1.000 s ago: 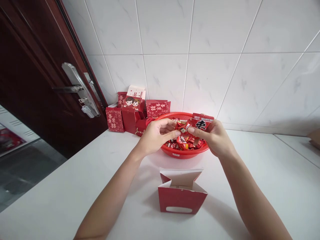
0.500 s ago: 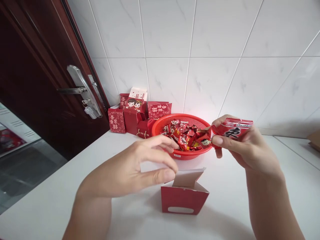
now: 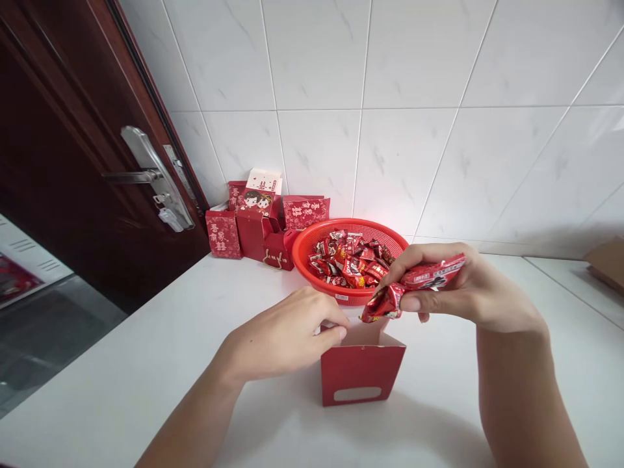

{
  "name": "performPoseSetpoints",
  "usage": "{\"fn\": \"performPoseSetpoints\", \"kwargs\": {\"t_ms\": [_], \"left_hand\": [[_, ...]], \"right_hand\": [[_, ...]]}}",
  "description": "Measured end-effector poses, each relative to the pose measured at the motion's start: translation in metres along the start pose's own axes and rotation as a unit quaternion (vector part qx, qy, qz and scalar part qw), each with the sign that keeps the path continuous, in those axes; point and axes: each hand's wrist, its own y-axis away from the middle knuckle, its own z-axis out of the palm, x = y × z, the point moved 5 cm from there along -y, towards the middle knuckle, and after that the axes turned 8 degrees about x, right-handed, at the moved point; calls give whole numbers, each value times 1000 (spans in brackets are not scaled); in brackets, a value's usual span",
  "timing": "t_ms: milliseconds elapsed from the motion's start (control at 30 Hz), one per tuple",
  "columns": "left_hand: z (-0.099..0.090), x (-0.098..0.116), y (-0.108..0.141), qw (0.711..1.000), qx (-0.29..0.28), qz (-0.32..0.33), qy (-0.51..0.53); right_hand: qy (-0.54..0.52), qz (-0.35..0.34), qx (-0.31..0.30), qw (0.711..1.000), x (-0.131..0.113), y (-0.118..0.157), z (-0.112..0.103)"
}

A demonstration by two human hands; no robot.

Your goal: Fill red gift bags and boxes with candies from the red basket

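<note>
Several wrapped candies in shiny red packets [image 3: 433, 278] are pinched in my right hand [image 3: 480, 296], above the right rear of an open-topped red paper box [image 3: 361, 370]. The box stands upright with an oval pale patch low on its front. My left hand [image 3: 285, 335] is at the box's upper left edge, thumb and fingers closed on its rim; the fingertips are partly hidden. Behind the box, a red plastic basket [image 3: 312, 281] holds many small wrapped candies [image 3: 351, 260].
Several red printed gift boxes [image 3: 251, 234] stand against the tiled wall [image 3: 322, 149], left of the basket. A dark brown door [image 3: 63, 130] with a metal handle is on the left. Part of a brown cardboard piece [image 3: 607, 266] shows at the right edge of the white tabletop [image 3: 160, 364].
My right hand has moved left and down, bringing the candies over the box. My left hand has closed from an open pose onto the box's edge. The view has shifted slightly.
</note>
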Motion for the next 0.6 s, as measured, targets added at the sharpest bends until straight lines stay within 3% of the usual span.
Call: {"fn": "performPoseSetpoints", "kwargs": {"t_ms": [167,433,600], "left_hand": [[5,9,8,1000,-6,-16,-9],[22,27,43,998,19,37,-56],[22,29,45,997,34,47,-47]], "right_hand": [[52,-31,-60,996,-7,8,8],[170,-129,-180,960,-41,39,39],[277,-133,-192,932,-33,44,51]]}}
